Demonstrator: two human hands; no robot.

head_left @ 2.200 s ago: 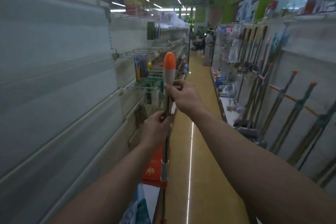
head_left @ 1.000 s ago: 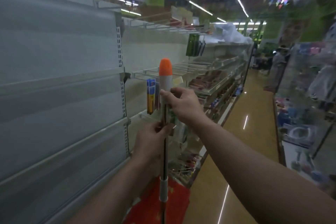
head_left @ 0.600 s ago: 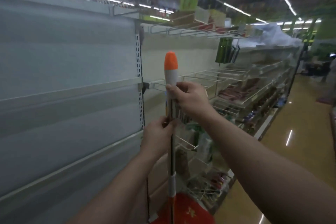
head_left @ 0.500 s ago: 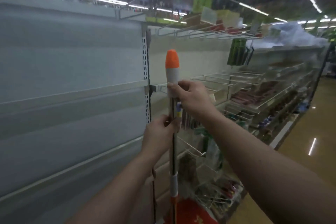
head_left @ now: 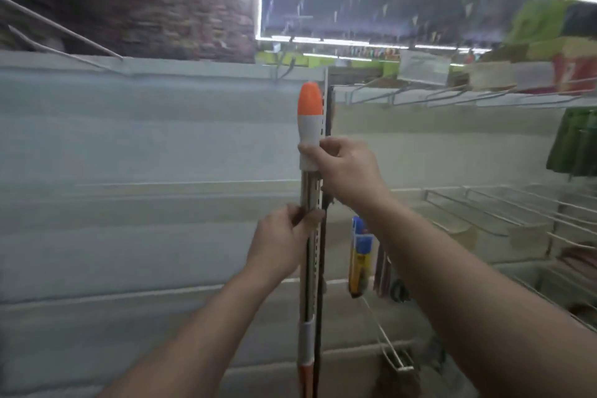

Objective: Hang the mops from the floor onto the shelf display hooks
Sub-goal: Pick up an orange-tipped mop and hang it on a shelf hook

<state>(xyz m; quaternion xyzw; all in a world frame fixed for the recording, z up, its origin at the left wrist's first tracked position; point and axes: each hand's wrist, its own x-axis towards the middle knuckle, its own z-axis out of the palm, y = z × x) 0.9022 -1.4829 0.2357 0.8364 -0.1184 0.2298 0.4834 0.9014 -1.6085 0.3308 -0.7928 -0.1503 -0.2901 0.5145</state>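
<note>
I hold a mop handle (head_left: 310, 126) upright in front of me; it has an orange tip, a white grip and a metal pole running down out of view. My right hand (head_left: 345, 171) grips the base of the white grip. My left hand (head_left: 284, 239) is closed around the pole lower down. The mop head is out of frame below. A small hook (head_left: 284, 69) hangs on the top edge of the pale shelf back panel (head_left: 145, 145), above and left of the handle tip. The slotted upright (head_left: 326, 100) stands right behind the handle.
Wire shelves (head_left: 484, 97) and wire racks (head_left: 504, 210) with goods fill the right bay. A blue-and-yellow packet (head_left: 360, 255) hangs just right of the pole. Green items (head_left: 578, 142) hang at far right. Metal rods (head_left: 61, 31) jut out at upper left.
My view has swung left, from looking down the aisle to facing the shelf wall, and tilted up. Both hands keep the same grip on the mop handle, now close to the upright.
</note>
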